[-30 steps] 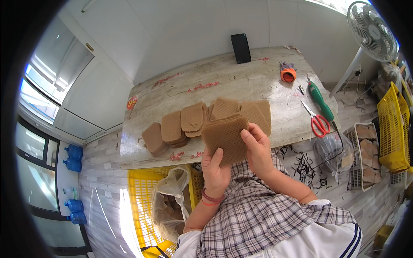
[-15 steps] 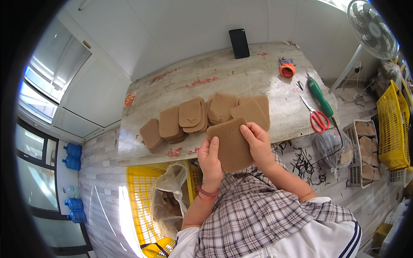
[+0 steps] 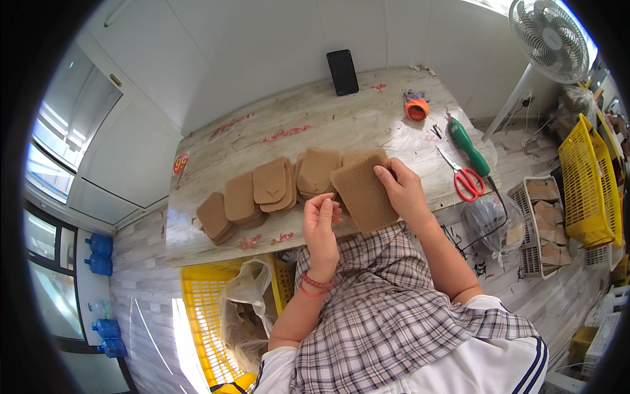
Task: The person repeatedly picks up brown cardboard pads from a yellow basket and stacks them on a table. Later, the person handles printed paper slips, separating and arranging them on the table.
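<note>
The right hand (image 3: 403, 190) was closed on the upper right corner of a brown pad (image 3: 367, 197), thumb on top and fingers out of sight beneath. The left hand (image 3: 321, 226) was half curled just beside the pad's left edge, thumb near the fingertips, apparently with nothing in it. The pad was held up, tilted, over the near edge of the surface (image 3: 223, 154), partly hiding the rightmost stack (image 3: 357, 156). Beyond it, several stacks (image 3: 241, 197) already lay gathered in a slanting row, some fanned unevenly; the held pad was not yet down among them. More brown pieces (image 3: 248, 325) lay in a clear bag (image 3: 246, 289) inside the yellow crate (image 3: 197, 295); whether they had been handled could not be told. The pad looked flat and matte, a rounded rectangle with a fine dimpled mesh. Whether it was one layer or several was unclear.
</note>
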Tool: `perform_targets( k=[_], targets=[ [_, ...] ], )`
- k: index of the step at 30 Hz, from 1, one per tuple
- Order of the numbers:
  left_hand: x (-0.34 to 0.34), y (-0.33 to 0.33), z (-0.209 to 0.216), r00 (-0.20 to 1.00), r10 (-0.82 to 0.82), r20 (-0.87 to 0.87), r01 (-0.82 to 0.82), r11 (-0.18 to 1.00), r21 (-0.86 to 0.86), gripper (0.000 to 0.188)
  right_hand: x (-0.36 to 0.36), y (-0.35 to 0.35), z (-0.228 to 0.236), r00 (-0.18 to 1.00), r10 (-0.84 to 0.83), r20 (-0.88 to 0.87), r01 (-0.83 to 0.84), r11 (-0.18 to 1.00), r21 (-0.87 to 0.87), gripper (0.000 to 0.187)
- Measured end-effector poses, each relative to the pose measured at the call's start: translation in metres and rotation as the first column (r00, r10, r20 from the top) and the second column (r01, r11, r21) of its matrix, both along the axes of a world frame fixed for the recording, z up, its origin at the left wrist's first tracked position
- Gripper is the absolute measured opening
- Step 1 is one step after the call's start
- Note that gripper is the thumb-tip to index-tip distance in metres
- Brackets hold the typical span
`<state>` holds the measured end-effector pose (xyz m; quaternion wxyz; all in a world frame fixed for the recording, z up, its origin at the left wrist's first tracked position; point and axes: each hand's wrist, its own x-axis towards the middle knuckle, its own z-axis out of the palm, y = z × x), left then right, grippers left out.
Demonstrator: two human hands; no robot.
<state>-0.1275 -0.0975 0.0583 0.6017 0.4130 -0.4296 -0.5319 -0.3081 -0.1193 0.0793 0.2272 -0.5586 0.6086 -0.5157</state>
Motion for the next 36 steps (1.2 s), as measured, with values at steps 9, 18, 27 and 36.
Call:
perform_targets(
  k=[9,18,27,36],
  targets=[
    [-0.018,-0.022,-0.042,0.988,0.025,0.154,-0.015,0.998,-0.064,0.047,-0.004,-0.023,-0.027,0.990,-0.137,0.036,0.137,0.991,0.010,0.043],
    [-0.034,-0.037,-0.034,0.796,-0.036,0.604,0.231,0.941,-0.248,0.071,-0.013,-0.011,-0.078,0.797,-0.104,0.595,0.022,0.989,0.143,0.066],
    [-0.034,-0.070,-0.047,0.780,-0.080,0.620,0.346,0.881,-0.322,0.089,-0.012,-0.017,-0.058,0.849,0.061,0.526,-0.124,0.989,0.085,0.069],
    [-0.035,-0.077,-0.048,0.739,0.009,0.674,0.318,0.877,-0.360,0.087,-0.033,-0.062,-0.080,0.984,0.069,0.163,-0.098,0.980,0.173,0.088]
  ],
)
